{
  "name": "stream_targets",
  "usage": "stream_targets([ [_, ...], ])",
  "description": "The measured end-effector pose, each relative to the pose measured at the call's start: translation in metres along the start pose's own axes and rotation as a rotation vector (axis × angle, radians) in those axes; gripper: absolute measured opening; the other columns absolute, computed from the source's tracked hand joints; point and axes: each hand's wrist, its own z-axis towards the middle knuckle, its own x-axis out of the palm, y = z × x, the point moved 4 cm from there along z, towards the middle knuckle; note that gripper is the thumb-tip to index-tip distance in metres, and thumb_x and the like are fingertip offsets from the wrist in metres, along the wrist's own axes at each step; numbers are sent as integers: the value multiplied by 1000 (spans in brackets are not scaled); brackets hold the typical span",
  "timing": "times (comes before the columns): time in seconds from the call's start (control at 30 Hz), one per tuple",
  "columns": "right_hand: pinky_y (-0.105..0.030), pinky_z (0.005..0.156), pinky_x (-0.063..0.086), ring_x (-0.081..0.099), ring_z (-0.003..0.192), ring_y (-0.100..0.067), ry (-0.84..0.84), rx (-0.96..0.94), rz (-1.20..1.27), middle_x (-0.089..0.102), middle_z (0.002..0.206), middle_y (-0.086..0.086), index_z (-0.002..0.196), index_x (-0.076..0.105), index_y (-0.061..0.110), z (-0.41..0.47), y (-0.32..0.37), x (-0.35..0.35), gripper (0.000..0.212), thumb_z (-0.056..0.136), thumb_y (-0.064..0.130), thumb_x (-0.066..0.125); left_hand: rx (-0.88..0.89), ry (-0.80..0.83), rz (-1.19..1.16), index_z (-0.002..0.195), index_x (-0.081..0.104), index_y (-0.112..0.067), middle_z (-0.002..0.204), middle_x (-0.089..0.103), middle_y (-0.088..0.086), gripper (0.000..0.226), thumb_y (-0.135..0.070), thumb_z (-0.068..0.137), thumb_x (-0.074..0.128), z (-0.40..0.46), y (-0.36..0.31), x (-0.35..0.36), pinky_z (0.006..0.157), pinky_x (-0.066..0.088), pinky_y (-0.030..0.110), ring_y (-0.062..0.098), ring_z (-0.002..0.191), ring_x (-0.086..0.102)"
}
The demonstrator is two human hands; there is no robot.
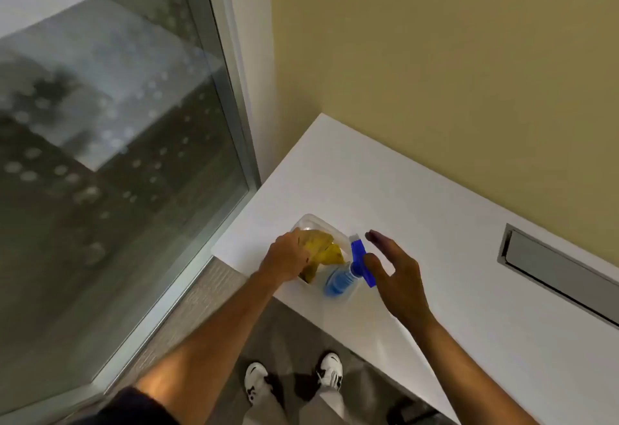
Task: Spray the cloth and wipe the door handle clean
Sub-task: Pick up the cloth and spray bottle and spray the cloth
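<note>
A clear plastic tub [313, 221] stands on the left end of a white counter [435, 223]. Inside it lie a crumpled yellow cloth [326, 250] and a spray bottle [340, 279] of blue liquid with a blue trigger head. My left hand [284, 259] reaches into the tub with its fingers closed on the yellow cloth. Just right of the bottle's trigger head, my right hand [398, 272] hovers with fingers spread and holds nothing. No door handle is in view.
A tall glass panel [117, 140] in a metal frame rises on the left. A yellow wall [452, 56] backs the counter. A metal slot [552, 274] is set into the counter at the right. My shoes [330, 371] stand on grey floor below.
</note>
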Motion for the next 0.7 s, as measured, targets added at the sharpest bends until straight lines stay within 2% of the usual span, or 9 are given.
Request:
stream_targets([
  [0.03, -37, 105, 52, 56, 128, -12, -10, 14, 46, 61, 143, 4, 137, 52, 35, 1, -5, 2, 46, 96, 55, 54, -19, 4, 39, 152, 45, -8, 143, 61, 13, 52, -32, 107, 50, 8, 0, 4, 106, 49, 34, 30, 128, 61],
  [0.1, -23, 102, 49, 55, 126, -2, 21, 16, 75, 59, 139, 16, 131, 48, 48, 1, -15, 7, 50, 87, 73, 49, -61, -4, 69, 153, 42, -10, 141, 62, 13, 54, -31, 105, 53, 24, 4, 17, 106, 50, 35, 29, 127, 62],
  [0.17, -7, 94, 46, 53, 122, 12, 69, 20, 113, 55, 136, 27, 132, 44, 51, -1, -23, 14, 63, 78, 83, 51, -121, 10, 43, 157, 34, -11, 145, 58, 13, 62, -30, 103, 58, 37, 11, 32, 109, 49, 39, 30, 131, 60],
  [0.2, -4, 91, 47, 53, 121, 15, 93, 27, 117, 54, 136, 29, 134, 42, 51, -1, -28, 18, 67, 76, 81, 56, -151, 18, 26, 159, 30, -11, 148, 56, 13, 68, -30, 101, 61, 41, 12, 39, 111, 48, 41, 31, 133, 59],
  [0.33, -12, 91, 54, 55, 126, 3, 163, -7, 125, 53, 143, 23, 144, 35, 46, 6, -43, 29, 86, 71, 77, 69, -224, -17, 13, 161, 24, -9, 153, 46, 15, 75, -28, 100, 64, 58, 15, 60, 110, 48, 40, 32, 135, 56],
  [0.4, -15, 92, 55, 58, 124, 0, 172, -39, 141, 54, 141, 29, 146, 36, 44, 9, -44, 32, 86, 73, 74, 70, -235, -17, 33, 161, 21, -9, 156, 41, 16, 74, -27, 102, 60, 59, 16, 68, 109, 49, 41, 33, 134, 56],
  [0.47, -16, 92, 55, 60, 121, -3, 193, -88, 151, 55, 136, 35, 144, 39, 43, 12, -45, 36, 77, 78, 68, 71, -234, -24, 44, 161, 22, -10, 155, 41, 15, 71, -29, 102, 59, 61, 18, 74, 108, 52, 43, 33, 131, 59],
  [0.6, -23, 80, 58, 66, 95, -14, 163, -193, 131, 67, 109, 13, 128, 45, 60, 16, -38, 39, 44, 88, 65, 62, -224, -32, 20, 150, 39, -10, 145, 47, 13, 55, -21, 101, 61, 62, 22, 75, 105, 55, 42, 30, 124, 62],
  [0.7, -36, 73, 60, 64, 85, -23, 130, -184, 157, 67, 97, 5, 120, 48, 60, 17, -36, 41, 31, 90, 64, 58, -215, -29, -22, 135, 53, -14, 134, 54, 11, 41, -20, 97, 66, 64, 23, 72, 101, 57, 38, 28, 117, 64],
])
